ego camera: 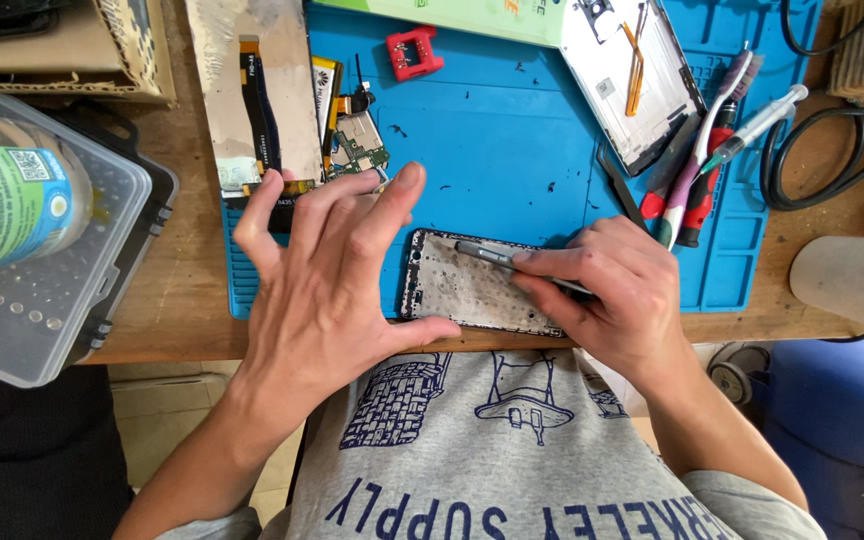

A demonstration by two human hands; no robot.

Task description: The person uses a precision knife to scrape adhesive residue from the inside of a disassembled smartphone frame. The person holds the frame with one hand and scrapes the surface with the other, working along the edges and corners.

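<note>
A wooden workbench is carrying a blue repair mat [512, 150], and you are sitting at its near edge, looking down. The phone frame [462, 290], its grey inner face up, is lying at the mat's six o'clock edge, just in front of your chest. Your left hand [327, 285] is spreading wide open, fingers fanned toward twelve o'clock, thumb pressing along the frame's lower left edge and holding nothing. Your right hand [612, 300] is pinching a thin metal tool [507, 262] between thumb and fingers, its tip lying on the frame and pointing toward ten o'clock. At twelve o'clock from your left hand a small circuit board [357, 145] is sitting beside a flex cable [260, 105]. At two o'clock from the frame, a white back cover [627, 80] is lying next to red-handled screwdrivers [702, 190]. At nine o'clock a clear plastic box [62, 290] is holding a bottle [7, 200].
</note>
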